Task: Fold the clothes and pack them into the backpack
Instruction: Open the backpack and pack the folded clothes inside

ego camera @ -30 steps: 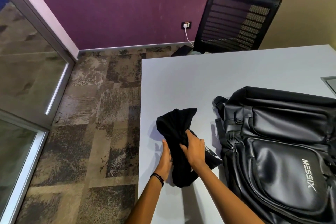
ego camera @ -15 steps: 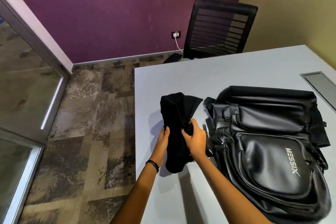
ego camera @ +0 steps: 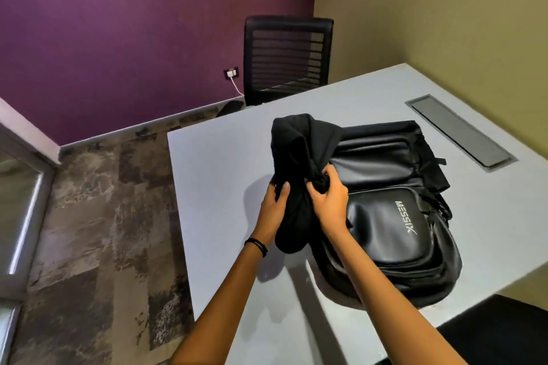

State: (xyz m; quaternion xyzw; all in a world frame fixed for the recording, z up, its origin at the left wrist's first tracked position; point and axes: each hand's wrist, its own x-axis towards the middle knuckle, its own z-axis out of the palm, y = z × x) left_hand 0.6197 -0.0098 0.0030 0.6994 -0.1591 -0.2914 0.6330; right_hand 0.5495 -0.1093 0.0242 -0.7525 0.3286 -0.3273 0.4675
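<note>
The garment (ego camera: 299, 157), a black bunched piece of cloth, is held up off the table (ego camera: 219, 187) at the centre of the frame. Its top overlaps the upper left corner of the backpack (ego camera: 394, 216) in this view, and its lower end hangs down between the forearms. The right grip (ego camera: 329, 201) has its fingers curled tight round a wad of the cloth. The left grip (ego camera: 274, 204) clasps the cloth's left edge, thumb on the front and fingers hidden behind.

The backpack lies flat on the table right of centre with its logo face up. No open compartment shows, though its zips are too dark to read.

Judging from this, the folding step has barely begun. The garment is crumpled, with no clean edge or crease, so nothing is ready to pack. The next move probably calls for finding two corners or the shoulders, shaking the cloth out, and spreading it flat on the bare table left of the backpack. It can then be folded there. The backpack will likely need unzipping before anything goes in.
</note>
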